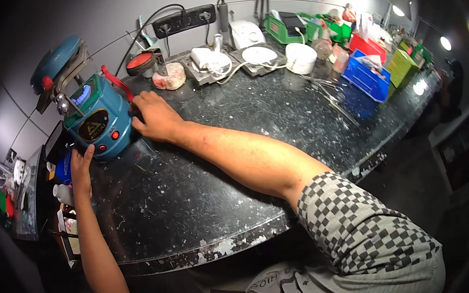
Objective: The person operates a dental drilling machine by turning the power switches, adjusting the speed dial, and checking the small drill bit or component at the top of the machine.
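Note:
A blue tabletop machine point(102, 126) stands at the left of the dark bench, with a dark emblem, red buttons, a red handle point(119, 85) and a blue round lid point(52, 64) tilted up above it. My right hand point(152, 114) grips the machine's right side just below the red handle, fingers curled. My left hand point(82, 169) holds the lower left side, thumb at the front and the other fingers partly hidden behind it.
Along the bench's back are a pinkish block point(168, 76), grey devices with white tops point(257, 55), a white round container point(299, 59), metal tools point(335, 97), blue point(366, 78), red point(367, 45) and green bins point(283, 28). The bench's worn front edge point(215, 250) curves below my forearms.

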`<action>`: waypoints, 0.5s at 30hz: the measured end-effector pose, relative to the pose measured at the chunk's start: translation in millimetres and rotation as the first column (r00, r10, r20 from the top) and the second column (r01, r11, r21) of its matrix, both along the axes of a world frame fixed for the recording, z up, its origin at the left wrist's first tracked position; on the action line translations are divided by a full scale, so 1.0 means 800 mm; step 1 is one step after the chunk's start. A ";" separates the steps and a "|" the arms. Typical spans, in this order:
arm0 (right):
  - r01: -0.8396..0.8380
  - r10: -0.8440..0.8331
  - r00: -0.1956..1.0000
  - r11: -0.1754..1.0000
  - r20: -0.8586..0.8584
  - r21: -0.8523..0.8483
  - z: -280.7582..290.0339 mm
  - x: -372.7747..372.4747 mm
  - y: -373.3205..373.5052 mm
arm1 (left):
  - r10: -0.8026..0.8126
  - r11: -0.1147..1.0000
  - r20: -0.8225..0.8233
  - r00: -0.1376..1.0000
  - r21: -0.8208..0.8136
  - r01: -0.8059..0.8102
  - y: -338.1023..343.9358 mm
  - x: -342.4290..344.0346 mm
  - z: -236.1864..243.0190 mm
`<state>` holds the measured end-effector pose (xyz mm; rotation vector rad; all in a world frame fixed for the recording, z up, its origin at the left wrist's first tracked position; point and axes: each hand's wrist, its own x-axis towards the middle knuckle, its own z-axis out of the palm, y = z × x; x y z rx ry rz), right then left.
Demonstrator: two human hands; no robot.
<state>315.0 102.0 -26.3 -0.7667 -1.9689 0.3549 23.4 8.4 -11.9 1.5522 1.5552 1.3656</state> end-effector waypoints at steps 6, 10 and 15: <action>0.043 -0.044 0.999 0.995 0.004 0.091 0.002 0.002 -0.003 | -0.014 0.997 0.063 0.998 0.072 0.009 0.001 0.009 0.000; -0.020 0.020 1.000 0.993 0.003 0.119 0.004 -0.001 -0.009 | -0.022 0.997 0.113 0.993 0.075 0.013 -0.006 0.015 0.005; -0.046 0.042 0.998 0.993 0.038 0.113 0.005 0.002 -0.009 | 0.055 0.997 0.079 0.995 0.048 -0.059 -0.011 0.013 0.012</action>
